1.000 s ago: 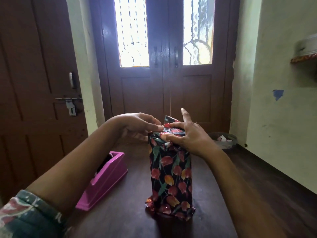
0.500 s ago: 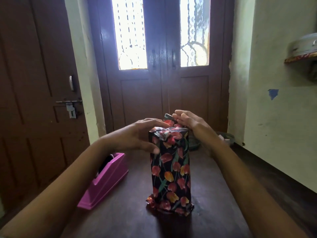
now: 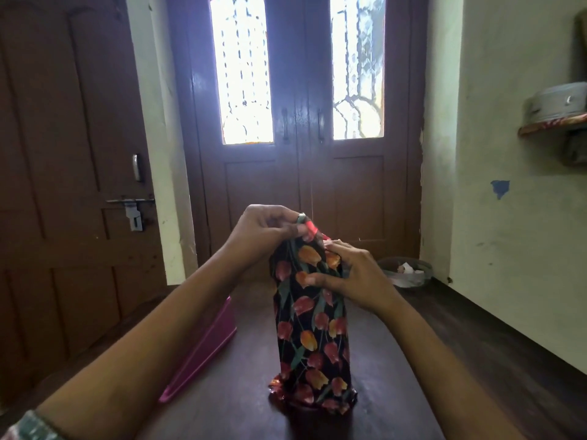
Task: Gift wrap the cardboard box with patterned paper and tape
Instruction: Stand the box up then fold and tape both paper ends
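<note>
Box (image 3: 313, 328) standing upright on the dark tabletop (image 3: 241, 411), fully sleeved in tulip-patterned paper (image 3: 317, 373), bottom edge crumpled against the wood. Left hand (image 3: 266, 231) is up at the top, fingers and thumb pinching the loose paper flap (image 3: 309, 225) above the box's end. Right hand (image 3: 352, 274) clamps the upper right side, thumb laid across the front face, fingers curled round the far side. Pink tape dispenser (image 3: 203, 350) sits on the tabletop to the left, partly hidden behind the left forearm.

The wrapped box (image 3: 313, 328) stands upright on the worktop (image 3: 397, 392) (black paper, red-orange tulips), top flap pinched up.
</note>
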